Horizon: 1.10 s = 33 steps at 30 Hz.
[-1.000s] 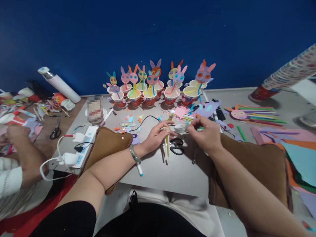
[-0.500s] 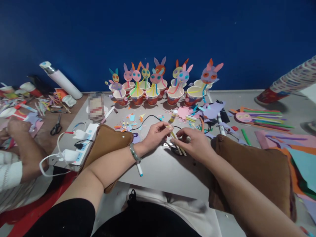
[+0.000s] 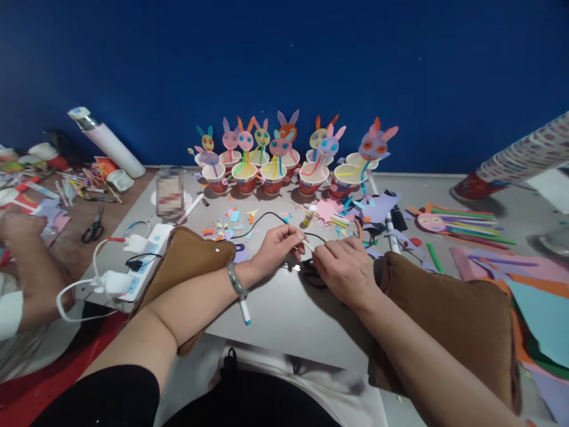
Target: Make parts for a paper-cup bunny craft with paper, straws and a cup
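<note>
My left hand (image 3: 281, 249) is closed, pinching one end of a thin pale-yellow paper strip (image 3: 308, 244) between thumb and fingers. The other end is gripped by my right hand (image 3: 345, 268), whose fingers curl over it and hide most of it. Just below the strip, black-handled scissors (image 3: 315, 277) lie on the grey table, partly covered by my right hand. A small yellow tube with a white cap (image 3: 308, 215) stands behind my hands. Under my left wrist lies a white marker (image 3: 245, 311) with a blue end.
Red-and-white paper cups (image 3: 272, 179) with paper rabbit heads stand along the blue wall. Brown cushions (image 3: 448, 326) lie under both forearms. A power strip (image 3: 151, 261) with cables sits left; coloured paper (image 3: 540, 320) is at right. A co-worker's hand (image 3: 22, 231) is far left.
My right hand has turned over and curled its fingers around the strip, whose loose ends no longer show. The whole view has shifted slightly.
</note>
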Available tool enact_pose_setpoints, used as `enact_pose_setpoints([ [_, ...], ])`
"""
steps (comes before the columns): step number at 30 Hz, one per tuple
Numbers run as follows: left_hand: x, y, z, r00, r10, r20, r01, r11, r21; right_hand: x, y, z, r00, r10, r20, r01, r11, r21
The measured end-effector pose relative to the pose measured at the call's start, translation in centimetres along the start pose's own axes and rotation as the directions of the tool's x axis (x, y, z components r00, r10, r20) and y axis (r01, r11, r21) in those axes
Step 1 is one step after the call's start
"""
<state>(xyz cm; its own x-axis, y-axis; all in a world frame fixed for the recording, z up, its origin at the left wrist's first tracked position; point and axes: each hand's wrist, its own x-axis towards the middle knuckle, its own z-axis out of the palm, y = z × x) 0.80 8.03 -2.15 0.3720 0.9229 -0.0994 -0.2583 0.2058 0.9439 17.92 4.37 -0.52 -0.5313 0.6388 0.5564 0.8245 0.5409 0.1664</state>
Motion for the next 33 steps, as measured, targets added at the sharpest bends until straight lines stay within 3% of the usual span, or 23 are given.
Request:
enact_pose_setpoints([
  [7,0.2,-0.1,-0.2,0.993,-0.119,0.008,0.118,0.993,0.024,0.1,0.1,-0.2,0.999,-0.054,-0.011,0.052,0.994,-0.092],
  [13,-0.1,0.2,-0.4,0.995,-0.098,0.023,0.096,0.992,0.086,0.1,0.2,-0.1,0.999,-0.052,0.004,0.052,0.997,-0.065],
  [19,-0.1,0.0,-0.3,0.994,-0.105,0.006,0.105,0.994,0.041,0.1,0.3,-0.3,1.0,-0.023,0.015,0.024,0.999,-0.035],
  [22,0.0,-0.5,-0.4,0.996,-0.084,-0.004,0.084,0.996,0.028,-0.3,0.3,0.0,1.0,0.025,-0.01,-0.025,1.0,0.019],
  [25,-0.1,-0.5,-0.4,0.999,-0.036,0.026,0.037,0.999,-0.028,-0.7,0.2,0.5,0.988,0.152,-0.013,-0.145,0.966,0.212],
  [27,-0.1,-0.2,-0.3,0.998,-0.02,0.059,0.025,0.997,-0.071,-0.7,0.2,0.8,0.959,0.276,0.063,-0.275,0.857,0.435],
  [29,-0.2,0.1,-0.2,0.997,-0.02,0.071,0.028,0.994,-0.104,-0.6,0.1,0.9,0.901,0.38,0.211,-0.423,0.654,0.627],
  [33,0.0,0.6,0.0,0.998,-0.058,0.032,0.063,0.984,-0.166,-0.2,0.0,0.8,0.753,0.399,0.524,-0.638,0.244,0.731],
])
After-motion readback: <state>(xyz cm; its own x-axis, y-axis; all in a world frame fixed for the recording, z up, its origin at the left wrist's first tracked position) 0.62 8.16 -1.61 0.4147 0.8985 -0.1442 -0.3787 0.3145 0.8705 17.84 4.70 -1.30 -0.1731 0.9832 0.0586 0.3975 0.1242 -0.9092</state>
